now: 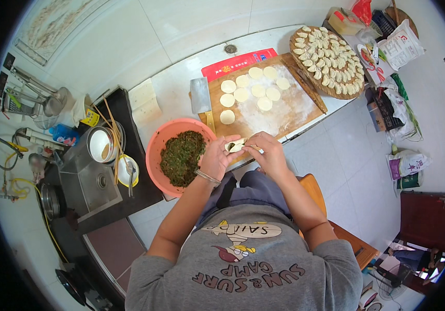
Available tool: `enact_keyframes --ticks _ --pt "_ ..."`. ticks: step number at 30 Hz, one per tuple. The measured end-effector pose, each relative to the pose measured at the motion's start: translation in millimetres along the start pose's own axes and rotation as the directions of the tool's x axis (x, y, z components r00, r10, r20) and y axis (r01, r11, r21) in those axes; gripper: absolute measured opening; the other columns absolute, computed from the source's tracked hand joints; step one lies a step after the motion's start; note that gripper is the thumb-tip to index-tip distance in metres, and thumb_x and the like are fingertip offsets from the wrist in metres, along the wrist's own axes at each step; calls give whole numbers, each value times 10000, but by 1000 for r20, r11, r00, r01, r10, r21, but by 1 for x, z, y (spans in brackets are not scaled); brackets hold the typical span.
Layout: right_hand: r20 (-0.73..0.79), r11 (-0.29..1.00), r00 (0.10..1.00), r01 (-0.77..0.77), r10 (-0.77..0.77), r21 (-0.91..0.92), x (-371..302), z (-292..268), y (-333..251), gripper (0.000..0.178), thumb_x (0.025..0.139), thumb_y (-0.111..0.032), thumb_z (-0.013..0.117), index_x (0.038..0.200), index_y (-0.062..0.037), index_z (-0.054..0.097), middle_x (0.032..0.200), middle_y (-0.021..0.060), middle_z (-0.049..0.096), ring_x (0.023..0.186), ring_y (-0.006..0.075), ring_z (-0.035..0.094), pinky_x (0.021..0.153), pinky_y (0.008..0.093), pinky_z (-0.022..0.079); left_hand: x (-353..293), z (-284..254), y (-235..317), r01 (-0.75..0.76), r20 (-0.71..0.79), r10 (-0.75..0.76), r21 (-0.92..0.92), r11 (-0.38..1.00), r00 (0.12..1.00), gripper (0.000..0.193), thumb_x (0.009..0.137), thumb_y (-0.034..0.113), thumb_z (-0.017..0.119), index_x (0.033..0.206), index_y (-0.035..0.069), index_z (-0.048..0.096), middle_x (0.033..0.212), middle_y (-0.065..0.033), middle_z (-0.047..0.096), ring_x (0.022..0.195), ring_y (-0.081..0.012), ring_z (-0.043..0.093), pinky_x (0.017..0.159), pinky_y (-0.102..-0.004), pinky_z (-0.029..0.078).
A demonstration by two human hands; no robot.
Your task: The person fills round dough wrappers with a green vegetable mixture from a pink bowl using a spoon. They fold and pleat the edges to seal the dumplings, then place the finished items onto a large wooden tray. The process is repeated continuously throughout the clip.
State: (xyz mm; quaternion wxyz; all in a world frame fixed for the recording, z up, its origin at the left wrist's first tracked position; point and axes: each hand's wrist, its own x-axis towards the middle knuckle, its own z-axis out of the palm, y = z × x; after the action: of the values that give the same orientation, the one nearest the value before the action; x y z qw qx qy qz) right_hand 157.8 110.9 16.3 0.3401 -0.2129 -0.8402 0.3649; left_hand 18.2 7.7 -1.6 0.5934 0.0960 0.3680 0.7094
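Observation:
A folded dumpling [237, 146] with dark green filling showing in its gap is between my two hands, near the board's front edge. My left hand [217, 158] cradles it, and my right hand [270, 155] pinches the wrapper's edge. Left of them a pink basin [153, 155] holds chopped green filling [182, 158]. Beyond my hands, several round dough wrappers [227, 117] lie on a floured wooden board [264, 123]. A cleaver [199, 96] rests at the board's left edge, and a rolling pin [305, 87] lies along its right side.
A round tray [343, 97] full of shaped dumplings [326, 62] stands at the far right. On the left are a steel sink [77, 181], a white bowl [99, 145] and long chopsticks [113, 124]. A wooden stool [313, 194] is by my right side. Bags [409, 163] line the right wall.

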Motion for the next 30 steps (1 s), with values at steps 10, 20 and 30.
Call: enact_keyframes --ticks 10,20,30 --pt "2 997 998 59 -59 -44 -2 1 -2 67 727 13 659 772 -5 613 757 117 602 716 292 598 630 355 486 0 -4 -1 9 -2 -9 75 997 1000 456 973 283 322 1151 -104 486 1153 -185 532 1091 -254 533 981 -397 436" --pt "-62 971 972 -218 225 99 -5 3 -1 215 727 -29 715 922 25 641 727 108 613 631 195 595 565 304 470 -4 1 0 -4 10 3 143 990 1000 475 965 283 321 1175 -109 487 1164 -191 536 1096 -239 531 968 -365 446" --pt "25 999 1000 1 0 -40 -5 -1 3 107 746 -28 686 836 10 644 725 109 588 657 259 577 577 332 465 -5 2 -4 16 -52 -10 119 993 999 441 966 262 348 1149 -107 505 1162 -184 531 1079 -241 545 955 -377 463"
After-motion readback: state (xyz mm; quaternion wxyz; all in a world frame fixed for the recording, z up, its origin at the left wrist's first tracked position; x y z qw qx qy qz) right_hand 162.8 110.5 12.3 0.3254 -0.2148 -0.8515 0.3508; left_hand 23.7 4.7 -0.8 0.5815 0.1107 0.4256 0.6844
